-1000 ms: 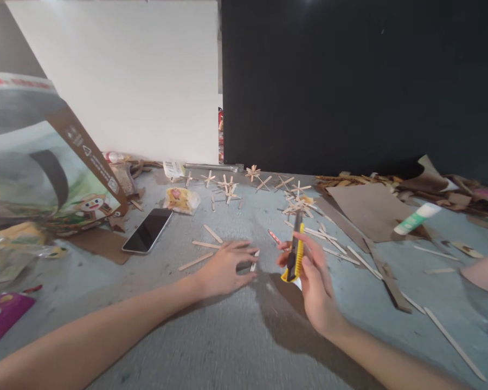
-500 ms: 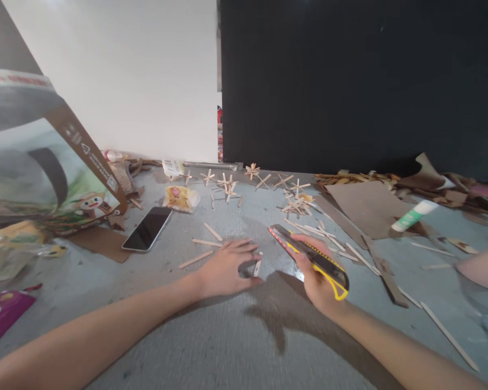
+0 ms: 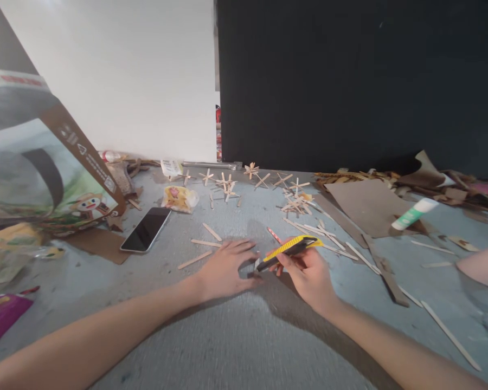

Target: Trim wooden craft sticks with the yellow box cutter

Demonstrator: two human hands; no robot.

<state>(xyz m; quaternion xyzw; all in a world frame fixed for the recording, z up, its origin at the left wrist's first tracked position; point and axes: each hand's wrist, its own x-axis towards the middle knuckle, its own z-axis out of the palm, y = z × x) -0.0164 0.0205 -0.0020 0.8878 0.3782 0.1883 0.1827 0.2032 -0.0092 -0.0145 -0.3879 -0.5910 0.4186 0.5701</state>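
Note:
My left hand [image 3: 230,268] rests on the grey surface, its thumb and forefinger at the two ends of a short wooden craft stick [image 3: 257,264]. In my right hand [image 3: 309,276] is a yellow and black utility knife [image 3: 290,250], tilted with its front end down at the stick. A thin red and white patterned rod [image 3: 274,234] sticks out past the same hand's fingers; its other end is hidden. Loose craft sticks [image 3: 195,260] lie just beyond my left hand. Whether the blade touches the stick, I cannot tell.
A phone [image 3: 146,230], a snack packet [image 3: 180,199] and a printed box [image 3: 85,179] are at left. Sticks joined into stars [image 3: 296,203] stand at the back. Cardboard [image 3: 370,208], a glue stick [image 3: 415,214] and another person's arm [image 3: 482,265] are at right.
My right hand has turned the utility knife over and brought its front end left and down to the short stick. My left hand has stayed in place.

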